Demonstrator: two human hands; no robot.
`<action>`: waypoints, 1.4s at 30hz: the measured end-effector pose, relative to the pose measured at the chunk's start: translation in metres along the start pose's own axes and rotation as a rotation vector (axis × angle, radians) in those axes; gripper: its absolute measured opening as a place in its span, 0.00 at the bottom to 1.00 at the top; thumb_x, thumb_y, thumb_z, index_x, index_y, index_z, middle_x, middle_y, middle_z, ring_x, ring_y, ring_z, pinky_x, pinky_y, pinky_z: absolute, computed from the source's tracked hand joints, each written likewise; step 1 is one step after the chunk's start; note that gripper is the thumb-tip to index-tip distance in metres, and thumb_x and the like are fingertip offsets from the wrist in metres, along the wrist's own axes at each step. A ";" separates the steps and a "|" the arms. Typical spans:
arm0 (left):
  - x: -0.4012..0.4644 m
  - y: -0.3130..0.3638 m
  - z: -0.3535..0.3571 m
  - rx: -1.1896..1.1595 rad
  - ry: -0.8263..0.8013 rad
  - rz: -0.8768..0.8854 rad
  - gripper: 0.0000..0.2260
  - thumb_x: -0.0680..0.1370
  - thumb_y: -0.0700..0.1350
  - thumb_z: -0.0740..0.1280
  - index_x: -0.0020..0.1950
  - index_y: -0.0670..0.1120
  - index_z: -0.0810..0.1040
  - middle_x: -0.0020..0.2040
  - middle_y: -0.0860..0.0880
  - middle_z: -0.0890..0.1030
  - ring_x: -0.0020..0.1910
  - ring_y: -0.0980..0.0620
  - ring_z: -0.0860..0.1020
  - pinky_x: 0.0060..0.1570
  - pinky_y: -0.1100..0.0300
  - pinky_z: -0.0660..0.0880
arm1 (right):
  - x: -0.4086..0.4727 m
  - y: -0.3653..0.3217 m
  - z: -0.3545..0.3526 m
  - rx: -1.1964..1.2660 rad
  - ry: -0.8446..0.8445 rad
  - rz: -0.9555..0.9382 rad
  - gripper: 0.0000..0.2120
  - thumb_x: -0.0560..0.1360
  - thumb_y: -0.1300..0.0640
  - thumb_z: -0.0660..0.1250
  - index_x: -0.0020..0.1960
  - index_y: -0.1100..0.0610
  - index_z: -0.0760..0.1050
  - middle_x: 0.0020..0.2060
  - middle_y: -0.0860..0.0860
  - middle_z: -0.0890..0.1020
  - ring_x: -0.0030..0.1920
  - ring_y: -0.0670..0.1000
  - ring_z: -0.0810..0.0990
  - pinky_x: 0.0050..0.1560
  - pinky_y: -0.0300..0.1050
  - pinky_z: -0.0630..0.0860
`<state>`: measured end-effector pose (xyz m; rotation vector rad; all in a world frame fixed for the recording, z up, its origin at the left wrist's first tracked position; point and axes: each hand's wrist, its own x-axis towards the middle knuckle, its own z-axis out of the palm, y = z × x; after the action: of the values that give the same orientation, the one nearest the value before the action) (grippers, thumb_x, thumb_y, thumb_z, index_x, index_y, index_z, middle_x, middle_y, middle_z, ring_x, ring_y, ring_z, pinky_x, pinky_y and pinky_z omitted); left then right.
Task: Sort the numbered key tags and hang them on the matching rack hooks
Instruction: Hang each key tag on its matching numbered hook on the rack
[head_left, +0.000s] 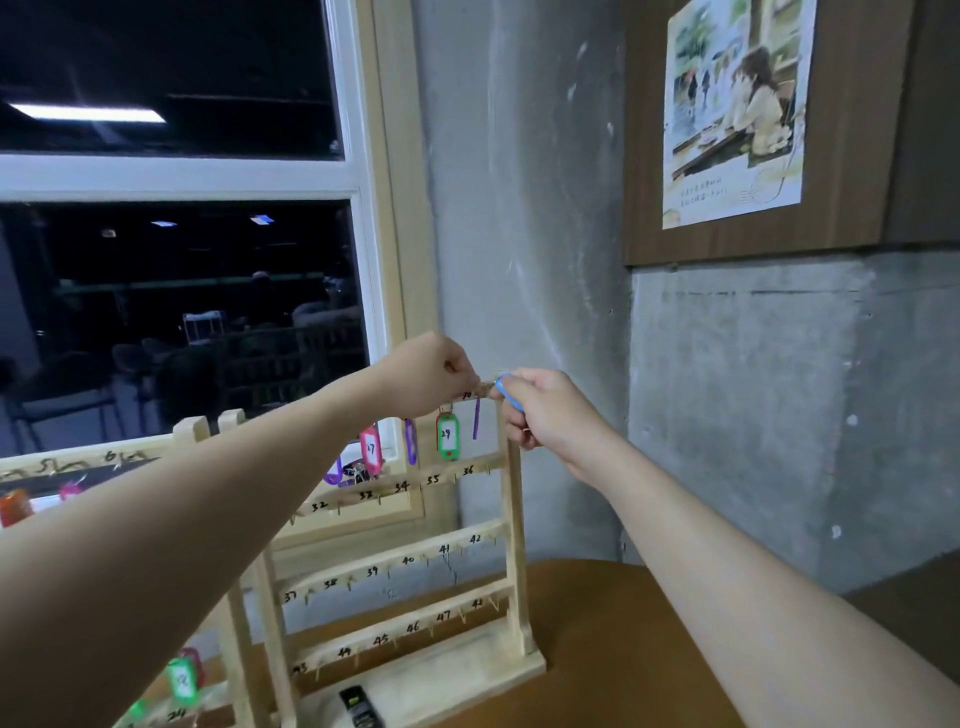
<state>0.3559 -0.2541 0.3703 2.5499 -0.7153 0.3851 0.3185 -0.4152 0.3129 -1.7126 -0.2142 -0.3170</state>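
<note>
Key tags are the whole business here, and the one in play is a blue tag (506, 391) pinched in the right hand (540, 410) at the far right end of the rack's top rail, by the hook marked 30. The left hand (431, 374) has its fingers curled down onto that same rail end, steadying it or working the tag's ring — I can't tell which. Both grips are narrow and closed: the right around the blue tag, the left on the top rail (480, 397).

A tag like this looks light, stiff plastic with a small metal ring; I'd judge it best held by the plastic body so the ring stays free to slip over the hook. The thin wooden rack (511, 519) on the tabletop (613, 649) seems light enough to tip under a push.

Already hanging below the top rail are a green tag (448, 435) marked 29, a purple tag (411, 440) and a pink tag (370, 448) — the lower rows, 32 through 48, show bare hooks.

Much is hidden: the blue tag's number, its ring and the hook itself sit behind the fingers, the left arm covers the rack's left side, and a second rack (104, 457) at left is blurred
</note>
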 end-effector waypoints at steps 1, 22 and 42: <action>0.001 -0.001 0.000 -0.001 0.001 -0.001 0.08 0.81 0.46 0.67 0.45 0.44 0.83 0.34 0.51 0.79 0.32 0.51 0.72 0.31 0.62 0.69 | 0.002 0.001 0.000 0.003 -0.002 -0.008 0.13 0.84 0.60 0.56 0.43 0.57 0.73 0.27 0.50 0.63 0.24 0.49 0.65 0.26 0.38 0.61; -0.006 -0.007 -0.001 0.116 0.004 0.094 0.09 0.80 0.45 0.69 0.40 0.50 0.80 0.38 0.53 0.81 0.38 0.53 0.77 0.38 0.62 0.73 | 0.006 0.025 0.007 -0.221 -0.026 0.001 0.12 0.82 0.59 0.57 0.45 0.62 0.76 0.24 0.51 0.69 0.23 0.50 0.70 0.27 0.39 0.65; -0.176 -0.024 0.003 -0.022 0.021 0.042 0.04 0.80 0.43 0.68 0.48 0.46 0.83 0.43 0.53 0.83 0.42 0.58 0.81 0.45 0.61 0.78 | -0.165 0.064 0.055 -0.211 -0.102 0.182 0.12 0.80 0.57 0.65 0.38 0.56 0.76 0.25 0.50 0.72 0.27 0.51 0.71 0.31 0.41 0.66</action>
<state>0.2236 -0.1643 0.2921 2.5097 -0.7624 0.4150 0.1882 -0.3659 0.1912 -1.9441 -0.1009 -0.1205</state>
